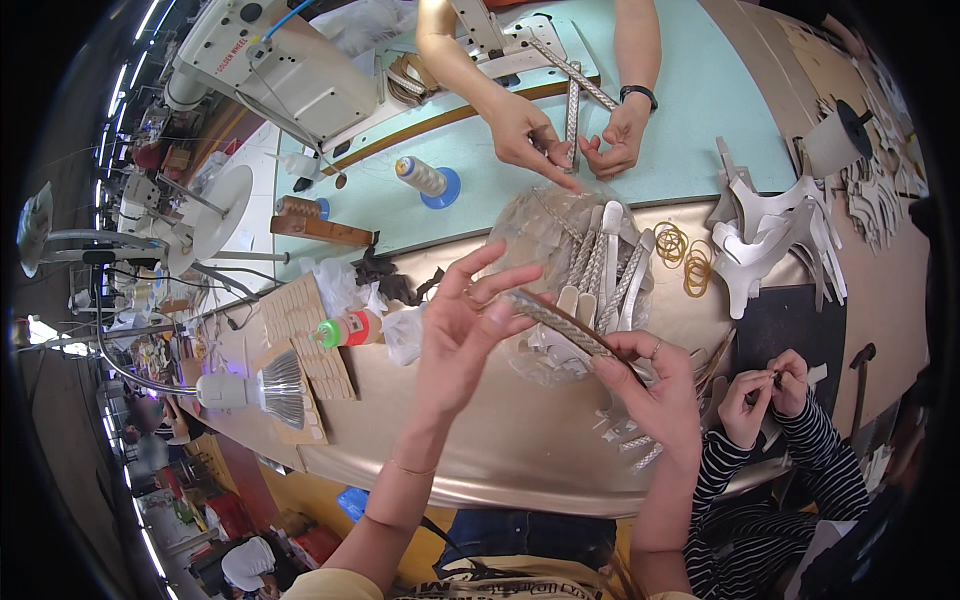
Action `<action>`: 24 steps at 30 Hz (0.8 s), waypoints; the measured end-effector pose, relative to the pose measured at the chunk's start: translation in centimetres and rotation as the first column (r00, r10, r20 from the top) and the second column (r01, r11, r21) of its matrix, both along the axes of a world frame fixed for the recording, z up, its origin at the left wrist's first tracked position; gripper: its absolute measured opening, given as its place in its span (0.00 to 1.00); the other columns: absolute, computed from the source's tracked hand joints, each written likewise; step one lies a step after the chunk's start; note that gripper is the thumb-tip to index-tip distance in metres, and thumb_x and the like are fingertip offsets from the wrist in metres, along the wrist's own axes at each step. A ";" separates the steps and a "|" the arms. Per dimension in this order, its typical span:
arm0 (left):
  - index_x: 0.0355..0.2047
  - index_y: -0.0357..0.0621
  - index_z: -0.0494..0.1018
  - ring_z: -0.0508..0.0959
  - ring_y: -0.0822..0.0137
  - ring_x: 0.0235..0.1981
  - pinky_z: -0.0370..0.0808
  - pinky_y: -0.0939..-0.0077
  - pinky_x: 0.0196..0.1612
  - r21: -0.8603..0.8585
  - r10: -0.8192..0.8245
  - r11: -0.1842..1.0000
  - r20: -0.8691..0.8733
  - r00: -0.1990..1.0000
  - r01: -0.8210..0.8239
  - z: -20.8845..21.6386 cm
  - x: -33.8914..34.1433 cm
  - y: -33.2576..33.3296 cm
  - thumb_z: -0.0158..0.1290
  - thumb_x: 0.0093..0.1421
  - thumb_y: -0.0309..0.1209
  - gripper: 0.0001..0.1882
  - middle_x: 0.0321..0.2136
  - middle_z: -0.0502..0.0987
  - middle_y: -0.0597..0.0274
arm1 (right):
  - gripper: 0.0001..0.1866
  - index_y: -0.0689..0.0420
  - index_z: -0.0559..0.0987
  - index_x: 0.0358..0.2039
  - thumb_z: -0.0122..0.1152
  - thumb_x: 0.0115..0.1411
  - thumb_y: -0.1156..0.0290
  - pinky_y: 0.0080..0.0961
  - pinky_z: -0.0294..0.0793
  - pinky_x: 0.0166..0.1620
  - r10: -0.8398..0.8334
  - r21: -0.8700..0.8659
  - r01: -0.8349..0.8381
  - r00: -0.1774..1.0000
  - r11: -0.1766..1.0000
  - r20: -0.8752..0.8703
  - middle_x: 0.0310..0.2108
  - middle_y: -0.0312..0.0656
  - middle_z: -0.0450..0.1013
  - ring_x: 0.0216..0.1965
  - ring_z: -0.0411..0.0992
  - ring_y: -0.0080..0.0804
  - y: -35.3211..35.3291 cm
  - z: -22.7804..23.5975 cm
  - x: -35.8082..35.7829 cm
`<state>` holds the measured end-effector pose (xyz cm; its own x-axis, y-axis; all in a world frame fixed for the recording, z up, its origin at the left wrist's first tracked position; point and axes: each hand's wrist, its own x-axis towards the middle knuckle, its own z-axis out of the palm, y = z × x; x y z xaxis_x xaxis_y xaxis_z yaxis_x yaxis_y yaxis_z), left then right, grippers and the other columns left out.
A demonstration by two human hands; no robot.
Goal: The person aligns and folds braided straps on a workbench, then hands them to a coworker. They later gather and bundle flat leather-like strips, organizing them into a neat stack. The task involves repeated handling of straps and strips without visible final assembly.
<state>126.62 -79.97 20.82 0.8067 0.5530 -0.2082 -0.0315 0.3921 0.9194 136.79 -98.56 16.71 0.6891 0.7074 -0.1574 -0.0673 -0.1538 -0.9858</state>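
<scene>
A braided silver-white strap with a brown back (565,325) is stretched between my two hands above the table. My left hand (455,335) has its thumb and a finger at the strap's upper left end, while its other fingers are spread. The lower right part lies in my right hand (655,390), whose thumb presses on the strap and whose fingers curl behind it. Just beyond the strap, several similar braided straps (603,255) lie on a clear plastic bag (535,225).
Across the table another person's hands (535,145) hold a braided strip by a sewing machine (290,70). A striped-sleeved person (755,400) works at right. Nearby are rubber bands (697,270), white cut pieces (760,240), a thread cone (425,178), a green-capped bottle (350,329) and a lamp (235,390).
</scene>
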 end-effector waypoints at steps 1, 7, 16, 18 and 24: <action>0.59 0.34 0.59 0.80 0.56 0.46 0.80 0.68 0.48 0.032 -0.044 0.998 -0.052 0.998 0.045 0.3 -0.2 0.6 0.52 0.64 0.25 0.25 0.46 0.76 0.44 | 0.13 0.63 0.79 0.41 0.67 0.56 0.73 0.19 0.71 0.34 0.021 0.009 -0.021 0.999 1.000 0.029 0.25 0.38 0.76 0.27 0.71 0.21 -0.2 0.1 0.2; 0.53 0.32 0.66 0.81 0.67 0.41 0.82 0.76 0.43 0.049 -0.168 0.981 -0.245 0.955 0.186 1.3 -1.4 1.8 0.55 0.62 0.22 0.19 0.39 0.80 0.49 | 0.13 0.58 0.75 0.41 0.66 0.55 0.74 0.25 0.71 0.33 0.073 -0.151 -0.052 0.988 0.987 0.135 0.27 0.42 0.75 0.27 0.74 0.31 -0.8 1.2 0.8; 0.53 0.36 0.68 0.81 0.66 0.40 0.81 0.75 0.45 -0.091 -0.312 0.950 -0.322 0.894 0.299 0.7 -1.9 0.8 0.52 0.57 0.15 0.22 0.38 0.80 0.53 | 0.14 0.52 0.75 0.37 0.70 0.50 0.70 0.31 0.68 0.35 0.079 -0.026 -0.077 0.835 0.997 0.544 0.37 0.37 0.74 0.33 0.74 0.35 1.7 1.5 -0.6; 0.53 0.37 0.68 0.81 0.67 0.41 0.81 0.75 0.45 -0.171 -0.355 0.934 -0.334 0.873 0.315 0.2 -2.0 1.0 0.53 0.57 0.15 0.22 0.38 0.80 0.53 | 0.14 0.52 0.76 0.36 0.70 0.50 0.69 0.31 0.67 0.35 0.088 -0.036 -0.081 0.850 0.996 0.519 0.38 0.35 0.74 0.34 0.74 0.35 1.8 1.7 -0.8; 0.54 0.34 0.66 0.82 0.65 0.40 0.83 0.73 0.43 -0.405 -0.442 0.857 -0.259 0.859 0.319 -0.4 -2.4 2.1 0.53 0.57 0.13 0.24 0.38 0.80 0.49 | 0.13 0.55 0.78 0.29 0.74 0.44 0.74 0.31 0.73 0.39 0.158 -0.039 -0.163 0.830 0.986 0.534 0.38 0.39 0.76 0.36 0.74 0.38 1.4 1.8 -0.7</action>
<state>124.24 -77.92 20.45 0.7858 0.0616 -0.6154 0.4666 0.5939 0.6554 136.07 -97.13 18.50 0.5411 0.8150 0.2073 0.4945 -0.1089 -0.8623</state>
